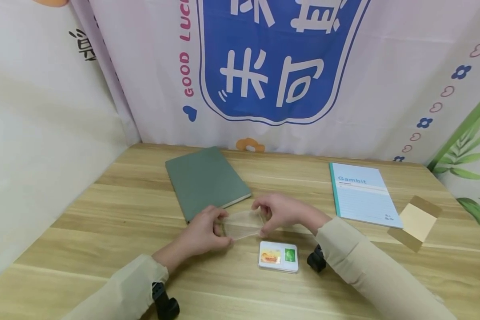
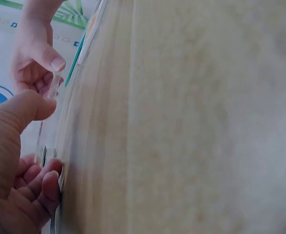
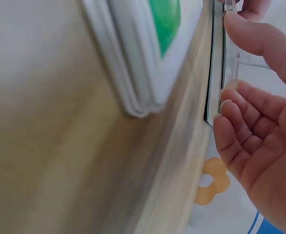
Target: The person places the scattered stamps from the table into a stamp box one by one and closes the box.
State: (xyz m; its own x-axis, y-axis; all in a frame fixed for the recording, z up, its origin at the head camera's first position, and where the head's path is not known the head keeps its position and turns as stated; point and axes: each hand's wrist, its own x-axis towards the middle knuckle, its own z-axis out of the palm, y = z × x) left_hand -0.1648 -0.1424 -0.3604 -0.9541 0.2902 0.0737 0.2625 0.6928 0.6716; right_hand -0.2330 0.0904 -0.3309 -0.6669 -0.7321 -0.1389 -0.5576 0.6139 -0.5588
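Note:
A clear, flat rectangular plastic piece point(image 1: 243, 225), like a shallow lid, is held just above the table between both hands. My left hand point(image 1: 203, 231) grips its left edge with thumb and fingers. On the opposite edge, my right hand point(image 1: 281, 213) pinches it, the thumb nearer me and the fingers farther away. A small white flat case point(image 1: 278, 257) with orange and green pictures lies on the table below the right hand. In the right wrist view the corner of this case point(image 3: 143, 92) looms close, while the plastic piece point(image 3: 231, 63) appears edge-on at the fingertips.
A dark green book point(image 1: 206, 178) lies just beyond the left hand. Farther right are a light blue notebook point(image 1: 364, 195) and a beige-and-brown paper square point(image 1: 416, 223). Printed cloth point(image 1: 156, 89) hangs behind the wooden table point(image 1: 104, 231).

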